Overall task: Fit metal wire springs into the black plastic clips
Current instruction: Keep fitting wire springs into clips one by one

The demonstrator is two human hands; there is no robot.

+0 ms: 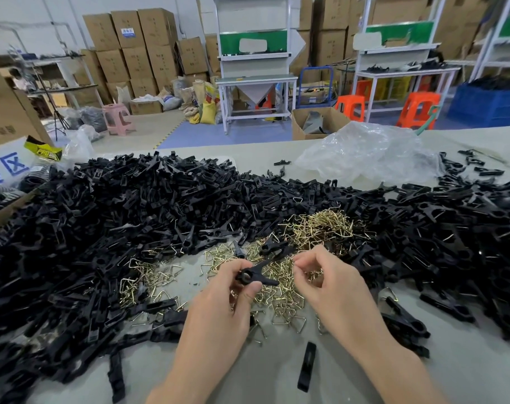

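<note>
Left hand (218,304) is gripping one black clip (258,274) over the near side of the spring pile (320,225). Thumb and fingers are curling round the clip's round pivot end. Its two legs are splaying out toward the right hand (332,284).

Right hand is hovering just right of that clip, also over the pile's near side. Its fingers are curling in, with the tips meeting the thumb among the brass wire. Cannot tell if it's actually pinching a spring or only touching the heap.

Spring pile is sitting on the bench (262,374), brass-coloured bent wire, dense at the far side and thinning out toward the person.

Relative to the pile:
- Left and behind: big heap of loose clips (102,228) is butting right up against it, some springs mixing in at the edge.
- Right: second clip heap (451,228) is touching it as well.
- Behind and right, well apart: crumpled clear plastic bag (364,153) is lying on the bench.
- Near side, between the forearms: a single clip half (307,365) is lying alone on bare bench.
- Far left: cardboard box (3,112) is standing at the bench edge.
</note>
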